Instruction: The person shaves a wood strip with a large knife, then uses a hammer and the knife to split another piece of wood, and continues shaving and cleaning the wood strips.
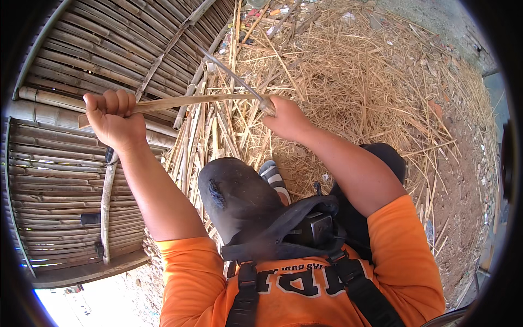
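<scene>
My left hand (119, 121) is closed around one end of a flat bamboo strip (185, 101), held out level in front of me. The strip runs to the right, toward my right hand (287, 117). That hand is wrapped around the handle of a long, thin-bladed knife (231, 73), whose blade slants away up to the left. Near the handle, the strip's far end meets or passes the base of the blade; I cannot tell whether they touch. Both forearms reach forward over my bent knees.
A bamboo slat wall (71, 191) with upright poles stands close on the left. Split bamboo strips (188, 141) lie along its foot. A wide heap of straw-like shavings (348, 92) covers the ground ahead, with bare brown soil (463, 201) at the right.
</scene>
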`<state>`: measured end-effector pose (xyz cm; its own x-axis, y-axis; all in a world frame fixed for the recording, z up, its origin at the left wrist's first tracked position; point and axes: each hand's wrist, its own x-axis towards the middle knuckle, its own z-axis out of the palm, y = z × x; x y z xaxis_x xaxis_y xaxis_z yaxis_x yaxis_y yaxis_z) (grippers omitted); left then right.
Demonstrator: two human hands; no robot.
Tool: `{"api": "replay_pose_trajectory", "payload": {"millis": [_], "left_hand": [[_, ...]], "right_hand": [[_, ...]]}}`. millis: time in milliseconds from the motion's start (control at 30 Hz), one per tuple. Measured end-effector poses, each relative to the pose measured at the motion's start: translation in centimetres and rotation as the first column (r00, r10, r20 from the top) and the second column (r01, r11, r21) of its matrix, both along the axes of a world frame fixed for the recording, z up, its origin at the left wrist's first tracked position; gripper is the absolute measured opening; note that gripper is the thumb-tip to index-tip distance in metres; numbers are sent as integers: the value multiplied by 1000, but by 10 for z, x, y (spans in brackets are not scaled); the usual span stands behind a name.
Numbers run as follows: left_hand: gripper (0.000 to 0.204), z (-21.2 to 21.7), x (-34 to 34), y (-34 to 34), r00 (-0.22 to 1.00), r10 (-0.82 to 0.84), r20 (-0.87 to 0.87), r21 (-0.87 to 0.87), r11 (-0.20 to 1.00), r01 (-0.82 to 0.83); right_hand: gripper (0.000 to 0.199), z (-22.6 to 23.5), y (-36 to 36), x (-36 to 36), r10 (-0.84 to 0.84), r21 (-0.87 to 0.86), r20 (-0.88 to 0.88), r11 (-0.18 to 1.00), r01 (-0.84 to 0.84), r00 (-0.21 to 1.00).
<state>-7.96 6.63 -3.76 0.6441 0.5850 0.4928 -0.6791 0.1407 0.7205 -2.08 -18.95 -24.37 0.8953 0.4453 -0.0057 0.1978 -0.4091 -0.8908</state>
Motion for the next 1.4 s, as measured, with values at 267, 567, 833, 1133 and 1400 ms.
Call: {"api": "replay_pose_trajectory", "payload": {"millis": [267, 567, 833, 1133, 1400], "left_hand": [[46, 2, 11, -30, 990, 131, -50, 31, 991, -130], [45, -1, -2, 1, 992, 127, -24, -48, 991, -128], [45, 1, 7, -16, 996, 81, -26, -23, 996, -82], [45, -6, -7, 5, 993, 121, -11, -46, 991, -122], [45, -5, 2, -14, 976, 208, -62, 2, 978, -209]], "right_hand": [[39, -66, 7, -3, 117, -106, 0, 988, -116, 993], [35, -7, 9, -7, 85, 21, 128, 996, -88, 988], [38, -67, 8, -13, 62, -62, 9, 996, -61, 998], [37, -5, 3, -2, 53, -2, 75, 999, -53, 996], [37, -64, 6, -5, 77, -173, -19, 982, -79, 997]]}}
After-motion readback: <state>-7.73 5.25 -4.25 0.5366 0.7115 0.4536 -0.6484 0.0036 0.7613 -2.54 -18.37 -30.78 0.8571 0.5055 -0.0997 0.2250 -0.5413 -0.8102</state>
